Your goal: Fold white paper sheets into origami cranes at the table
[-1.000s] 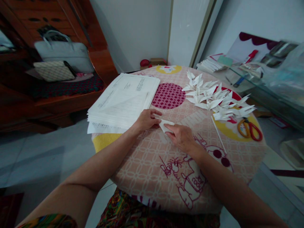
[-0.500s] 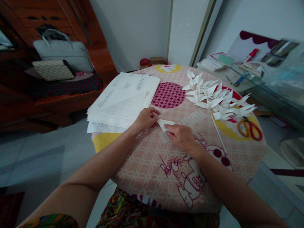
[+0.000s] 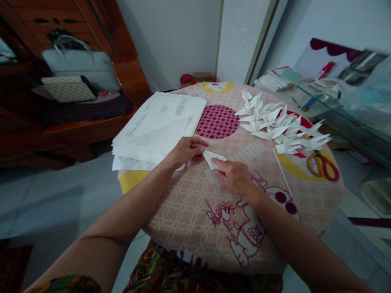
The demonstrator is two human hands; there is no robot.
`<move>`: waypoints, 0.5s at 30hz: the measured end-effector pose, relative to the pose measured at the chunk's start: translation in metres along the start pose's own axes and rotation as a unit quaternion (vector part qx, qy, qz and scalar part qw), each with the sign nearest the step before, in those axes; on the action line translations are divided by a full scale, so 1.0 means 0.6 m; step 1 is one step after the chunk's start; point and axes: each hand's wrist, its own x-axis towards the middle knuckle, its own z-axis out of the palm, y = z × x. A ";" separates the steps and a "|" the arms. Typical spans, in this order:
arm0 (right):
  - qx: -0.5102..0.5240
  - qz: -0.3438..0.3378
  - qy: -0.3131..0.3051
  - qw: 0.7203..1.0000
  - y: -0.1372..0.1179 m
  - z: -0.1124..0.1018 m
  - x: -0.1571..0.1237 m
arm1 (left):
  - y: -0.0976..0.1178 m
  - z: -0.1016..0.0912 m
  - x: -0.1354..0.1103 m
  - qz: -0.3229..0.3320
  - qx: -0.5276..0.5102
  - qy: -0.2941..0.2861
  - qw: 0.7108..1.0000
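A small piece of white folded paper [image 3: 210, 156] with pointed ends lies on the round table between my hands. My left hand [image 3: 188, 149] is closed at its left tip, fingers bent around it; the thumb is partly hidden. From the right, my right hand [image 3: 234, 176] holds the paper's lower right part between thumb and index finger. A bit of white shows beneath my left hand; I cannot tell whether it belongs to the same paper. Farther right lie several folded paper cranes [image 3: 271, 120] in a loose heap.
A thick stack of printed sheets [image 3: 155, 122] covers the table's left side. Scissors [image 3: 323, 166] with orange and red handles lie at the right edge, near a thin white stick [image 3: 282, 173]. The patterned tablecloth [image 3: 183, 219] drapes over the near edge. A glass shelf [image 3: 345, 118] stands right.
My left hand has shifted slightly up and right along the folded paper, and its fingers have straightened a little. A bit of white now shows under it. My right hand has barely moved.
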 end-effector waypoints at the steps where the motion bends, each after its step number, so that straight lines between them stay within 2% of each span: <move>1: 0.003 0.000 0.001 1.000 0.001 0.000 0.000 | 0.000 -0.001 0.000 -0.009 -0.002 -0.001 1.000; 6: 0.021 -0.002 -0.002 1.000 0.004 -0.004 0.001 | 0.000 0.000 0.001 -0.018 0.036 0.011 0.999; 10: 0.015 -0.005 -0.007 1.000 0.006 -0.007 -0.001 | -0.002 0.003 -0.001 0.013 0.134 0.032 0.990; 12: 0.013 -0.013 -0.013 1.000 0.008 -0.006 -0.002 | -0.002 0.004 -0.003 0.052 0.220 0.048 0.973; 15: 0.018 -0.026 -0.016 0.999 0.014 -0.003 -0.005 | -0.003 0.003 -0.005 0.119 0.346 0.079 0.927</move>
